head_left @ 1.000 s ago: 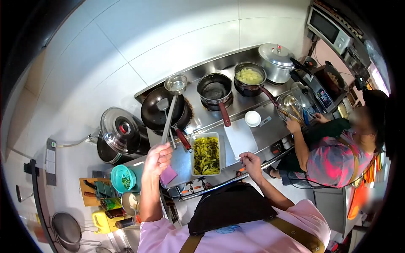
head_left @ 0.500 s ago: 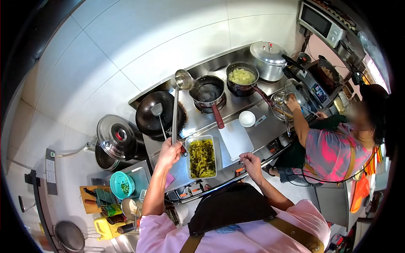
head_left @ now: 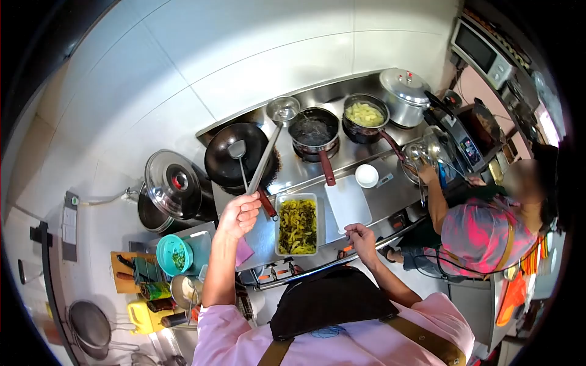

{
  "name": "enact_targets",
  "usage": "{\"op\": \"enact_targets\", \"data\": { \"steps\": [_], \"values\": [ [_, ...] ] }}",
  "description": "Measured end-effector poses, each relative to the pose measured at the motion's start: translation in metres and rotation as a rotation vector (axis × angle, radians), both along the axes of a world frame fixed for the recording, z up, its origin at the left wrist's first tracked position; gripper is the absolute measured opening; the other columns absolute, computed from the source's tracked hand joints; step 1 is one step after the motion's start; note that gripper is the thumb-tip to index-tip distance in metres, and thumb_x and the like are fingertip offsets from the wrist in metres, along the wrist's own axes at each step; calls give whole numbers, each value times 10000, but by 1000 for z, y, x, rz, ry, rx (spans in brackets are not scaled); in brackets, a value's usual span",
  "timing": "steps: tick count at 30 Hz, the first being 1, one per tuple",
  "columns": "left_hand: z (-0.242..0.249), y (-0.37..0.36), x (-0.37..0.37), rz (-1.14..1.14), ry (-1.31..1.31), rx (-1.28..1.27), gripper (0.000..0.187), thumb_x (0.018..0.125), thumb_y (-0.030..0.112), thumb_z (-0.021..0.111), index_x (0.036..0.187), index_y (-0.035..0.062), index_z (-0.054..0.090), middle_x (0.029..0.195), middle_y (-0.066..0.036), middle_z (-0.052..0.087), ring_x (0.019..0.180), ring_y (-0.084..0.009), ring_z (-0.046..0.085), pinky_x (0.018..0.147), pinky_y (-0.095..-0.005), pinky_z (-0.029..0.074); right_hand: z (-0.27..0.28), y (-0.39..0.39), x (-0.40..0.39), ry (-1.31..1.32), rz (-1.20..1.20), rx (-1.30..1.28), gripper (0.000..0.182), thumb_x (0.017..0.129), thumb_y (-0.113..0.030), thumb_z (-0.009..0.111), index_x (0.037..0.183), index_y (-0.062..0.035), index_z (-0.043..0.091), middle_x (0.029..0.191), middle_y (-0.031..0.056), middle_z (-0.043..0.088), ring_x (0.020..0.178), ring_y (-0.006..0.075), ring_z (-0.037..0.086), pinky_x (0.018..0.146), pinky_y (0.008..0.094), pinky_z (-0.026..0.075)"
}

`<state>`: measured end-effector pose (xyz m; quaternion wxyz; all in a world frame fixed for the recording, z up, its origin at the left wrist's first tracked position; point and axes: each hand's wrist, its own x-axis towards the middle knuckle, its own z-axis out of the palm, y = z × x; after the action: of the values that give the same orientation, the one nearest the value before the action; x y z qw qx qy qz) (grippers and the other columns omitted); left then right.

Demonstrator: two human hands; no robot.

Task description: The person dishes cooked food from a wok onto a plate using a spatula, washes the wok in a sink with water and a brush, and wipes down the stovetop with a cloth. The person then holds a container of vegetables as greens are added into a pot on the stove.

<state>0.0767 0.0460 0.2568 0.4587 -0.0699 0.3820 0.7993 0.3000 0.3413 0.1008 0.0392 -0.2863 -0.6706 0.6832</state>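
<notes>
My left hand (head_left: 240,215) is wrapped round the handle of a long metal ladle (head_left: 265,160). The ladle's bowl faces up and hangs beside the rim of a dark saucepan (head_left: 314,126), which holds clear liquid on a burner. To the left of the ladle sits a black wok (head_left: 221,155) with a metal spatula (head_left: 237,149) resting in it. Below the saucepan, a rectangular tub of chopped pickled greens (head_left: 297,227) stands on the steel counter. My right hand (head_left: 361,239) has its fingers curled together near the counter's front edge, below a white lid (head_left: 348,204); anything in them is hidden.
A pot of pale cut pieces (head_left: 364,114) and a pressure cooker (head_left: 406,97) stand farther right. A small white bowl (head_left: 367,175) is by the lid. A co-worker (head_left: 482,226) works at the right. A lidded stockpot (head_left: 174,186) and a turquoise basin (head_left: 166,259) are at left.
The ladle has swung right, and its bowl has turned to face up near the saucepan's rim. The view has shifted slightly. My right hand has stayed about where it was.
</notes>
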Motion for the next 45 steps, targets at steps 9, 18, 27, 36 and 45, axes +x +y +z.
{"op": "enact_targets", "data": {
  "steps": [9, 18, 27, 36, 45],
  "values": [
    [46, -124, 77, 315, -27, 389, 57, 1016, 105, 473, 1047, 67, 503, 584, 86, 398, 351, -33, 332, 293, -214, 269, -14, -38, -25, 1, 143, -21, 155, 948, -46, 553, 1038, -20, 677, 857, 22, 660, 646, 77, 569, 533, 213, 469],
    [21, -219, 54, 842, 406, -455, 105, 940, 109, 566, 878, 75, 488, 613, 32, 431, 405, -69, 393, 320, -227, 256, -15, -79, -50, 47, 303, -20, 194, 929, -14, 511, 1040, 15, 668, 869, 53, 653, 616, 87, 549, 536, 228, 455],
    [-149, -281, -14, 1070, 278, -829, 162, 888, 150, 601, 810, 59, 493, 609, -12, 489, 424, -116, 477, 328, -261, 313, -14, -90, -37, -32, 269, 67, 216, 916, -31, 518, 1053, 2, 682, 870, 40, 675, 632, 80, 558, 545, 223, 463],
    [-337, -266, -34, 1039, 520, -1653, 589, 975, 469, 584, 1120, -89, 461, 951, -308, 648, 842, -451, 640, 764, -532, 498, -24, -68, -11, -27, 208, 353, 203, 931, -88, 573, 1065, -8, 703, 823, 82, 707, 638, 136, 610, 610, 291, 510],
    [-390, -238, 19, 595, 366, -1979, 440, 910, 125, 578, 1260, -82, 410, 1121, -320, 611, 969, -480, 642, 823, -555, 526, -118, 75, 20, -147, -302, 774, 240, 854, -142, 583, 993, -3, 721, 769, 144, 701, 689, 220, 693, 660, 346, 544]
  ]
}}
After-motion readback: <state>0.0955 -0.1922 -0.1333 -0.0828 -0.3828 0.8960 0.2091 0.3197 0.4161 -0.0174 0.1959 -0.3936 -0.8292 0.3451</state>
